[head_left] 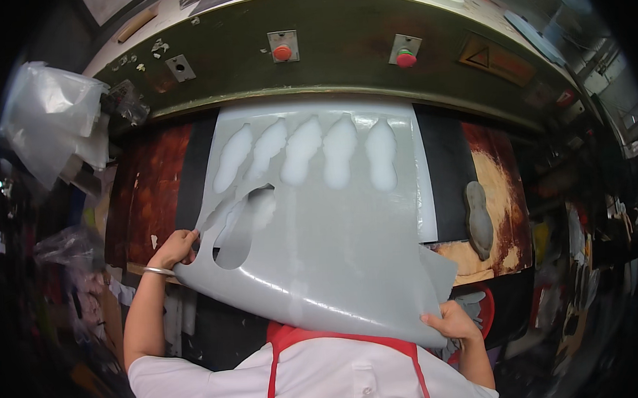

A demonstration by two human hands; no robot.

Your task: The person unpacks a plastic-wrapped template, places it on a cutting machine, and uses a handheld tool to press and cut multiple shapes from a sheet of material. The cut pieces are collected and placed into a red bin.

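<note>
Holds the grey sheet [335, 248] by its near left edge with the left hand [177, 249], pinching the margin between thumb and curled fingers, closed down on it just beside a large opening [228, 235]. Grips the near right corner with the right hand [454, 322], laying the thumb on top and tucking the other fingers out of sight underneath; cannot tell their exact curl. Bends the sheet's near edge into a rounded curve in front of a red apron [296, 334]. Rests the sheet's far part on a white board [425, 187], with five sole-shaped openings [303, 151] in a row along it. Has a grey sole-shaped block [479, 220] lying apart at right on a stained wooden board [499, 170], and a red container [487, 309] partly hidden beside the right hand. Faces a dark green machine beam [341, 63] bearing two push-buttons [282, 52].
</note>
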